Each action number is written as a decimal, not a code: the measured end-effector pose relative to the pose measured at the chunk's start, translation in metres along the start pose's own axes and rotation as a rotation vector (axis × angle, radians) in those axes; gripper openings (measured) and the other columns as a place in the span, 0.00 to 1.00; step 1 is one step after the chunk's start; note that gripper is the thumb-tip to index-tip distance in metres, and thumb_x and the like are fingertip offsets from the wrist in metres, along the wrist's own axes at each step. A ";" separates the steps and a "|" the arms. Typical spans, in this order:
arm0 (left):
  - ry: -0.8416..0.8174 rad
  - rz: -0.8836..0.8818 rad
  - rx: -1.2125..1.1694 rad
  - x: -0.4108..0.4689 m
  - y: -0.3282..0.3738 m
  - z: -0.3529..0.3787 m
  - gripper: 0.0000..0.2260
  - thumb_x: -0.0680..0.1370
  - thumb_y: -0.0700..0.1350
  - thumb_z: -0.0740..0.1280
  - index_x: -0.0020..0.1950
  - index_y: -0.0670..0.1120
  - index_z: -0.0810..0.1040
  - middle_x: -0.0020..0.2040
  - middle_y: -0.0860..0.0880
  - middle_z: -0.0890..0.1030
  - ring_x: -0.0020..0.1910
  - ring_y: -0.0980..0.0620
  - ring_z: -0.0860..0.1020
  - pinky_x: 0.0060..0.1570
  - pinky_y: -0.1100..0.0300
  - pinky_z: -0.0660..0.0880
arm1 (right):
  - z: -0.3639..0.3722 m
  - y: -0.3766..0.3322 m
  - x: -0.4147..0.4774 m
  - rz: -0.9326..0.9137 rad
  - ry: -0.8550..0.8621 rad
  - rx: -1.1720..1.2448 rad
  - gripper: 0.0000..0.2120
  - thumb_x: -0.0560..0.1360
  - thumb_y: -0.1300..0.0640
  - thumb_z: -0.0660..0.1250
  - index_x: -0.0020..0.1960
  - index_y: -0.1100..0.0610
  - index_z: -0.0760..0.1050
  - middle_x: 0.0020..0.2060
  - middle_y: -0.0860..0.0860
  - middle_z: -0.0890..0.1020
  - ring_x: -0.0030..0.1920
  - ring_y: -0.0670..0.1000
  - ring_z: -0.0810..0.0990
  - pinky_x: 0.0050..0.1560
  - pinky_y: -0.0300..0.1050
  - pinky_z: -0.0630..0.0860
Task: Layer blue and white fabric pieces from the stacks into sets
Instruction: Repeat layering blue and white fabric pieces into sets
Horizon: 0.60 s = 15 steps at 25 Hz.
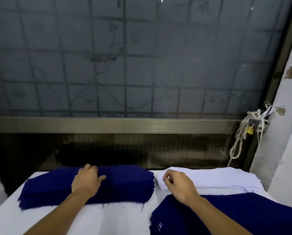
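On the white-covered table, a thick blue stack lies at the left, a white stack at the far right, and a blue-topped pile just in front of it. The left hand rests on the blue stack with fingers loosely laid, gripping nothing. The right hand pinches the lifted corner of the top white piece.

left hand and right hand bare (forearms too).
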<state>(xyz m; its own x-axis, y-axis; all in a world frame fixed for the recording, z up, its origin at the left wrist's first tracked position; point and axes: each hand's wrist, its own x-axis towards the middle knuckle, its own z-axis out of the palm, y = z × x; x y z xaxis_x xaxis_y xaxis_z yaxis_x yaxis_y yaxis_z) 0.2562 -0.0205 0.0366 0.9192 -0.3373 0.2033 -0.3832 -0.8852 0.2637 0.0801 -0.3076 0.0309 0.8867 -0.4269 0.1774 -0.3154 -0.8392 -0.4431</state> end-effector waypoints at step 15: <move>-0.133 0.479 -0.037 0.005 -0.030 0.003 0.08 0.81 0.51 0.52 0.43 0.61 0.62 0.49 0.62 0.69 0.54 0.62 0.64 0.66 0.57 0.60 | 0.071 -0.125 0.069 -0.411 -0.151 -0.020 0.33 0.76 0.42 0.66 0.78 0.45 0.60 0.75 0.44 0.66 0.77 0.48 0.55 0.76 0.49 0.50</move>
<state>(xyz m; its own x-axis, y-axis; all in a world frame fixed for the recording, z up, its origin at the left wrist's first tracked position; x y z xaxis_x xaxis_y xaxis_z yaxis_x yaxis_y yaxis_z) 0.2725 0.0030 0.0275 0.6417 -0.7435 0.1882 -0.7661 -0.6097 0.2036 0.2047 -0.2086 0.0363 0.9788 -0.0032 0.2049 0.0692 -0.9360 -0.3451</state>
